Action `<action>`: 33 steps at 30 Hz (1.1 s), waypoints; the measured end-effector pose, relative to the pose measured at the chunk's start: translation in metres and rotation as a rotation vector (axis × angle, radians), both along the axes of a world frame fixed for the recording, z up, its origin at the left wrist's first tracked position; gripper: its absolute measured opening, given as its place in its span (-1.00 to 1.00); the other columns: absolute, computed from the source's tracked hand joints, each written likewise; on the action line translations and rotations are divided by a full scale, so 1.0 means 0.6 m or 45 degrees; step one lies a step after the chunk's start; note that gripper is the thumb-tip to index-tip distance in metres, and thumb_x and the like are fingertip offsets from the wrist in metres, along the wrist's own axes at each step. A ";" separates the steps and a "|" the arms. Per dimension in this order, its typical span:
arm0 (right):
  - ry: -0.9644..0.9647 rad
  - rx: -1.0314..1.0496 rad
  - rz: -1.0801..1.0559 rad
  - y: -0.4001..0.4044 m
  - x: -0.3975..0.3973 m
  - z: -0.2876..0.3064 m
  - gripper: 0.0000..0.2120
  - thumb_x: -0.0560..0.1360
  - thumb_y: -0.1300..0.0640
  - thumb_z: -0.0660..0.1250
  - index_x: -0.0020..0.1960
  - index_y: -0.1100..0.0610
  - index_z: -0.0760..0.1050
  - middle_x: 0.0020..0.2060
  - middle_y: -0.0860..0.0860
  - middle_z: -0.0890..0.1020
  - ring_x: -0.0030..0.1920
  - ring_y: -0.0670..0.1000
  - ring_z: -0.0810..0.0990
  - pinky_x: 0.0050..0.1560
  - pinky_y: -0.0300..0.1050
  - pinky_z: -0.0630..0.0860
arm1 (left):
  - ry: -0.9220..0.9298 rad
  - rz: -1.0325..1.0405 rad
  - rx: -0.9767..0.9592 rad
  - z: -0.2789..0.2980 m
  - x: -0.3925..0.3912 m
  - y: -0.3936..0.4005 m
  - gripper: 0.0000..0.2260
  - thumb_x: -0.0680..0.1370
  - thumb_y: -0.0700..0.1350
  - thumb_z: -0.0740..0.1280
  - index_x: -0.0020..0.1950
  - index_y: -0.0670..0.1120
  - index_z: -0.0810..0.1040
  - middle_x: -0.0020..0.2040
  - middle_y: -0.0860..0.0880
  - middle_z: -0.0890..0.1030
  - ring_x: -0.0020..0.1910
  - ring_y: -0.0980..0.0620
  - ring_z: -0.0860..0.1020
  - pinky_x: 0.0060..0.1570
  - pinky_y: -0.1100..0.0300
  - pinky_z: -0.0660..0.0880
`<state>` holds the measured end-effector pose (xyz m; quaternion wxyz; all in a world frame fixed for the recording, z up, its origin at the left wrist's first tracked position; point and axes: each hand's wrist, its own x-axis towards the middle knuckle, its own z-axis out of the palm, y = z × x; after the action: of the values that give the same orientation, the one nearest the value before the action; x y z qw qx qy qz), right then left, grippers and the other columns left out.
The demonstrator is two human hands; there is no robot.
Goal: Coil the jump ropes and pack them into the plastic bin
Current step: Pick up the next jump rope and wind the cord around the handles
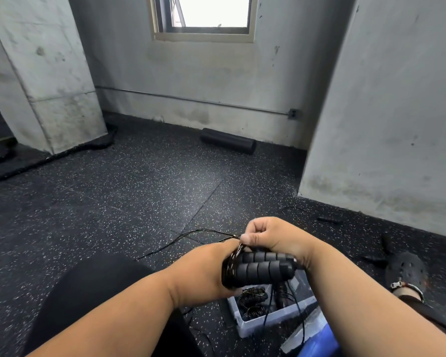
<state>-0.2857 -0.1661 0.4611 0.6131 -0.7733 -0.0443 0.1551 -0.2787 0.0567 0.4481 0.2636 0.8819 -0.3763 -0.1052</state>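
The left hand (204, 271) grips the coiled jump rope (258, 269) with its two foam handles; the right hand (271, 238) pinches its cord, above the plastic bin (245, 325) at five o'clock

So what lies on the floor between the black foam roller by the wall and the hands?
Head view: between black foam roller and the hands, bare speckled rubber floor, then a thin black rope cord trailing near them.

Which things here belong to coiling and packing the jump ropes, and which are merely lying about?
Part of the job:
jump rope, held by left hand and right hand
plastic bin
coiled ropes inside the bin

Lying about:
foam roller
blue object
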 end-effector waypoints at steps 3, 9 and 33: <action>0.079 0.347 -0.092 0.000 -0.008 -0.040 -0.69 0.39 -0.03 0.59 -0.16 0.13 0.53 -0.20 0.11 0.63 -0.25 -0.01 0.56 -0.26 -0.16 0.47 | 0.067 0.057 -0.093 -0.005 0.000 -0.001 -0.40 0.39 0.10 0.59 0.33 0.27 0.38 0.07 0.22 0.65 0.02 0.24 0.61 0.11 0.24 0.54; 0.140 0.186 -0.271 0.034 -0.022 -0.060 -0.71 0.68 0.08 0.26 -0.22 0.00 0.51 -0.42 -0.05 0.42 -0.43 -0.12 0.26 -0.40 -0.19 0.14 | 0.228 0.095 -0.231 -0.020 0.009 0.009 -0.33 0.38 0.09 0.61 0.37 0.33 0.35 0.14 0.18 0.64 0.09 0.21 0.62 0.22 0.05 0.56; -0.290 -0.855 0.327 0.044 -0.011 0.072 -0.69 0.36 -0.04 0.65 -0.26 0.06 0.54 -0.43 -0.10 0.53 -0.39 -0.13 0.43 -0.33 -0.16 0.36 | -0.081 -0.037 0.325 -0.024 0.013 0.004 -0.57 0.43 0.06 0.49 0.24 0.15 0.42 0.08 0.08 0.68 0.08 -0.04 0.65 0.04 0.10 0.57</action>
<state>-0.2925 -0.1397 0.5045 0.2922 -0.9317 -0.1555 0.1498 -0.2709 0.0593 0.4335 0.1355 0.9057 -0.3806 -0.1281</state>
